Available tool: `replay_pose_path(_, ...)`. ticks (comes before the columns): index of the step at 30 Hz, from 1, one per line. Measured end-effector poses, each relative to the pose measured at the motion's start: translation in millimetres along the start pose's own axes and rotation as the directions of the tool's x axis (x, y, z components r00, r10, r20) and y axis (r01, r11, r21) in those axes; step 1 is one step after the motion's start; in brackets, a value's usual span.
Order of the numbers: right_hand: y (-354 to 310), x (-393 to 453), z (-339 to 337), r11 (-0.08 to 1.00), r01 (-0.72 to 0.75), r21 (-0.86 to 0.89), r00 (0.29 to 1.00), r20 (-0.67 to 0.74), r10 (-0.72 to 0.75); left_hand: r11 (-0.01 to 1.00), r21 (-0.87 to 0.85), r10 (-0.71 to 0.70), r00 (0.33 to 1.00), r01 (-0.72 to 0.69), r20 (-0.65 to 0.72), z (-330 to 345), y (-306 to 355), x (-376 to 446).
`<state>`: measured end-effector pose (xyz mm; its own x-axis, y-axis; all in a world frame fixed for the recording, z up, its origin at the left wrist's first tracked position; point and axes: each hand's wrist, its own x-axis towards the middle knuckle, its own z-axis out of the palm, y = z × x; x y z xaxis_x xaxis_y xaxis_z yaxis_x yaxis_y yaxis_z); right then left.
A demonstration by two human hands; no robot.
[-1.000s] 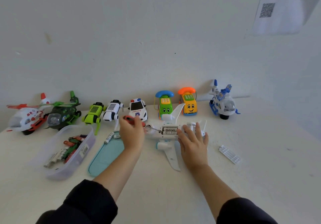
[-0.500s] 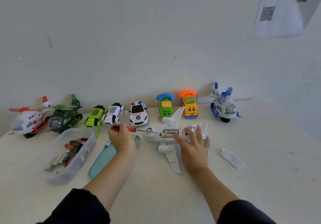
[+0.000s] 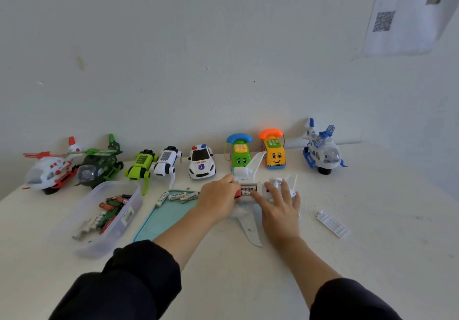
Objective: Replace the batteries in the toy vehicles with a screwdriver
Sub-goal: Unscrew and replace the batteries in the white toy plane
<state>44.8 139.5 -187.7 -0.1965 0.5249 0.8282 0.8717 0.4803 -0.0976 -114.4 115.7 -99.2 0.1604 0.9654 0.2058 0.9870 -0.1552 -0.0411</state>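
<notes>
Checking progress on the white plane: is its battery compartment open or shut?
Open. Batteries show in the upturned plane, and the cover lies apart on the table.

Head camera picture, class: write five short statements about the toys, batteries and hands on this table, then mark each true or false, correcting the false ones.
1. The white toy plane lies belly up, batteries showing. True.
2. The right hand lies on the police car. False: it rests on the plane.
3. The battery cover lies right of the plane. True.
4. The clear tub holds toy cars. False: batteries.
5. The left hand holds a red-handled screwdriver. True.
</notes>
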Motion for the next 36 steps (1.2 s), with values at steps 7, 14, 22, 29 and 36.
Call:
replay_pose_path(7, -2, 0, -1, 0.995, 0.103, 0.018, 0.995, 0.015, -0.103, 0.987, 0.020, -0.160, 0.986, 0.161, -0.038, -28, -43, -25)
replay_pose_path(14, -18, 2, -5, 0.999, 0.008, 0.044, 1.000, -0.002, -0.008, 0.665, 0.036, -0.742, 0.665, 0.746, -0.077, -52, -146, -73)
replay_pose_path(22, -19, -1, -3, 0.998, -0.027, 0.058, 0.999, 0.029, 0.025, 0.645, -0.190, -0.735, 0.669, 0.740, 0.109, -29, -169, -82)
replay_pose_path(29, -17, -2, -2, 0.995, -0.051, 0.091, 0.998, 0.042, 0.047, 0.700, -0.247, -0.652, 0.740, 0.670, 0.164, -25, -139, -60)
replay_pose_path(36, -15, -3, -3, 0.981, -0.111, 0.159, 0.994, 0.022, 0.109, 0.744, -0.155, -0.584, 0.745, 0.650, 0.322, -50, -114, -48)
